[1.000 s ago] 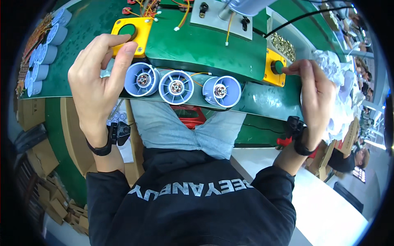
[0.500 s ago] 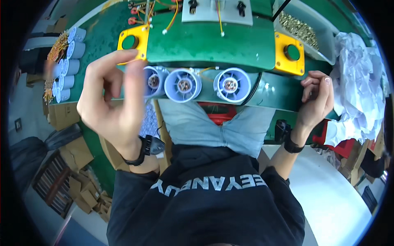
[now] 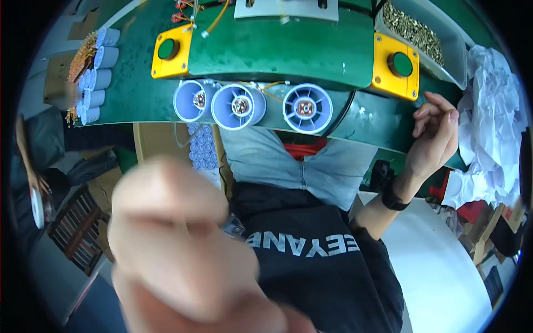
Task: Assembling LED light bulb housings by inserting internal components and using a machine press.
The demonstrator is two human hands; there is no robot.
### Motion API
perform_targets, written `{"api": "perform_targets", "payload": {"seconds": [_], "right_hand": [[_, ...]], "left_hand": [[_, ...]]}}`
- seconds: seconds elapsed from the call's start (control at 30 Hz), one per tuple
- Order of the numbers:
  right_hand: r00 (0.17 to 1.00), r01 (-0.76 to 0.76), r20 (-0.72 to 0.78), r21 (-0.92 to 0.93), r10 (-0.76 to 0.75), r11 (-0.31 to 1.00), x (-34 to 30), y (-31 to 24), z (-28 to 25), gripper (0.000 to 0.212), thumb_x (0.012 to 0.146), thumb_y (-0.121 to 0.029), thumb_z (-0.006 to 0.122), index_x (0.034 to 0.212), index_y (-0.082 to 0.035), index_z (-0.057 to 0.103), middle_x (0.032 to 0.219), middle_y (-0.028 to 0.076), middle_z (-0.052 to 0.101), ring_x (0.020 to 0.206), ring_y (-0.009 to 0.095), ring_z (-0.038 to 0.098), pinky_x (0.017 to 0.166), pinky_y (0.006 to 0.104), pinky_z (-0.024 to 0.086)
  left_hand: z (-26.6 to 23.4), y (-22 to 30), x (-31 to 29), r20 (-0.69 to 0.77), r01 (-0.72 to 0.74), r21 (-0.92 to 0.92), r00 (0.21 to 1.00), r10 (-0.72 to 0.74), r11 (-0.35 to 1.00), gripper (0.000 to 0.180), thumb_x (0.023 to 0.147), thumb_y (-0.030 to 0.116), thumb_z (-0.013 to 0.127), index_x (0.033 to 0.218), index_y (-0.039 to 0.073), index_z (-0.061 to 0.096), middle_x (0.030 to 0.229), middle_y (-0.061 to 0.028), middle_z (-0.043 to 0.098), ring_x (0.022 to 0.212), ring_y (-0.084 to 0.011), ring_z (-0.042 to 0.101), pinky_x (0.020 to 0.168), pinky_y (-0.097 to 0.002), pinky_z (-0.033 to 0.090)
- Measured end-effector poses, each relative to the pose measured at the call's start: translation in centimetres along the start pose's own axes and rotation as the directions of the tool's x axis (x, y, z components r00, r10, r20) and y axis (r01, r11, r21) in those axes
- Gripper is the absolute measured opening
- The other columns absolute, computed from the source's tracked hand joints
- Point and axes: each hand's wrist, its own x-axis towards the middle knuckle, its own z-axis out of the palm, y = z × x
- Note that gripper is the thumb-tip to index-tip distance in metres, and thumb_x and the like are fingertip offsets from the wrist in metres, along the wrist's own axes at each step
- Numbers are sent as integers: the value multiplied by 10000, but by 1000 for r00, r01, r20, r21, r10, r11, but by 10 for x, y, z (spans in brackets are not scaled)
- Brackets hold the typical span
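My left hand (image 3: 183, 238) is raised close to the camera, large and blurred. Its fingers look curled, but the smear hides whether they hold anything. At the right end of the green bench, my right hand (image 3: 436, 130) rests by the front edge with fingers loosely bent and apart, nothing in them. Three lilac fan housings with copper-coloured motor centres stand in a row along that edge: a left one (image 3: 183, 105), a middle one (image 3: 240, 105) and a right one (image 3: 307, 109). Neither hand touches them.
Yellow boxes with green buttons, one left (image 3: 169, 51) and one right (image 3: 397, 65), flank the green fixture (image 3: 277, 53). A clear bin of brass-coloured parts (image 3: 413, 33) stands behind. More lilac housings (image 3: 99, 79) line the far left; crumpled white sheets (image 3: 488, 122) hang at right.
My left hand has moved from beside the left housing down and up close to the camera. My right hand stays by the bench edge. The view has shifted slightly.
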Motion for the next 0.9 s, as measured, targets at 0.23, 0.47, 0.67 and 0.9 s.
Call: {"api": "perform_targets", "payload": {"seconds": [0.23,0.47,0.67,0.9], "right_hand": [[999,3,35,53,-5,999,-3,1,2,429,1111,-253,381,1075,67,665,740,40,613,565,27,417,532,182,297],[999,14,51,42,-16,999,1,2,0,384,1107,-227,423,1046,58,674,728,29,605,567,18,405,529,176,297],[996,31,84,39,-34,999,2,3,2,373,1109,-221,436,1043,58,674,729,23,599,573,12,408,525,174,302],[996,53,70,0,-53,999,-1,6,1,309,1094,-193,487,1048,46,677,732,17,590,572,10,403,524,170,299]], "left_hand": [[-15,-87,19,-317,430,521,899,-301,737,431,866,62,782,1244,-31,598,1136,-119,634,933,-199,613,835,-319,496],[-7,-101,64,-98,635,349,756,-648,689,461,834,111,802,1233,0,601,1124,-117,675,1011,-188,667,827,-331,557],[-11,-99,59,-206,616,225,788,-581,755,409,840,111,792,1188,-6,613,1123,-109,676,971,-186,680,822,-333,559],[-44,-89,-11,-428,557,344,809,-402,756,440,815,118,823,1192,22,616,1063,-99,669,920,-192,654,822,-320,527]]}}
